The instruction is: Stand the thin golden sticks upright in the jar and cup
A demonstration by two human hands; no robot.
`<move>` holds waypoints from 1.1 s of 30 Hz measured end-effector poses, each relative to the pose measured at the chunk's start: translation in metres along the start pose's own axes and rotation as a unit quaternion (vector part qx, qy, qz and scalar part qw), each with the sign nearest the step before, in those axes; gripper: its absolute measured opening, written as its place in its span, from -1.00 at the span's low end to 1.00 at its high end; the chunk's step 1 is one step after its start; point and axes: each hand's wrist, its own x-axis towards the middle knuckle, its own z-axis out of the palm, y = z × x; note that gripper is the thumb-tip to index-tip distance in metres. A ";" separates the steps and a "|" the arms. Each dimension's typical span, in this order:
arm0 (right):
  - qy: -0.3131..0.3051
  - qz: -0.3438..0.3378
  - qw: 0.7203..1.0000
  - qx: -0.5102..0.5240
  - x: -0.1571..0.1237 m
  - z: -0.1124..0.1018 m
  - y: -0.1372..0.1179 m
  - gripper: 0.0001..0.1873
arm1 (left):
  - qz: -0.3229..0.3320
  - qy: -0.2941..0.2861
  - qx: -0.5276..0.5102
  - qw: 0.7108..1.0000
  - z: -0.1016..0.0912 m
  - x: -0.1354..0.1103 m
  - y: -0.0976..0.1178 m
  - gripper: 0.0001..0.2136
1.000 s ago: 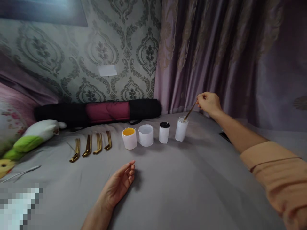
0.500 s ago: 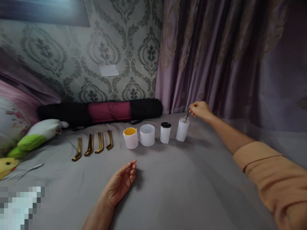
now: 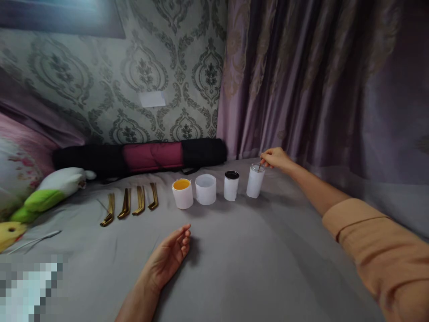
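My right hand (image 3: 275, 158) is pinched on the top of a thin gold straw (image 3: 260, 165) that stands almost wholly inside the rightmost white cup (image 3: 254, 180). To its left stand a black-topped cup (image 3: 231, 185), a wider white cup (image 3: 205, 189) and a cup with orange contents (image 3: 182, 193), all in a row on the grey sheet (image 3: 254, 255). Several bent gold straws (image 3: 130, 202) lie side by side left of the cups. My left hand (image 3: 169, 256) rests on the sheet in front of the cups, palm up, fingers loosely apart, holding nothing.
A black and maroon rolled bag (image 3: 144, 155) lies along the patterned wall behind the cups. Purple curtains (image 3: 318, 80) hang at the right. A green and white plush toy (image 3: 50, 190) and a floral pillow (image 3: 16, 165) sit at the left.
My right hand has come down and to the left, lowering the gold straw into the rightmost cup until little of it shows. My left hand has stayed still.
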 end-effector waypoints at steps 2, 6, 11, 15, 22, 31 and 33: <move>-0.009 0.007 1.000 -0.004 -0.002 0.001 -0.001 -0.91 | 0.001 -0.003 0.000 1.000 -0.001 0.001 0.000 -0.82; -0.014 0.014 1.000 -0.013 -0.004 0.002 -0.002 -0.89 | -0.001 -0.004 -0.001 1.000 -0.002 0.002 0.000 -0.81; -0.006 0.016 0.999 -0.032 -0.001 0.003 0.001 -0.86 | 0.000 -0.004 -0.003 1.000 -0.001 0.002 0.000 -0.81; -0.001 0.021 0.999 -0.045 -0.001 0.003 0.003 -0.83 | -0.002 0.000 -0.004 1.000 -0.001 0.001 0.000 -0.82; -0.013 0.018 0.999 -0.037 -0.003 0.001 0.001 -0.84 | -0.001 0.002 -0.002 1.000 0.000 0.001 0.000 -0.81; -0.033 0.022 0.999 -0.022 -0.006 0.002 -0.002 -0.87 | -0.006 0.003 -0.006 1.000 0.002 0.001 0.001 -0.82; -0.034 0.021 0.999 -0.021 -0.006 0.002 -0.002 -0.86 | -0.004 0.004 -0.007 1.000 0.001 0.001 0.001 -0.82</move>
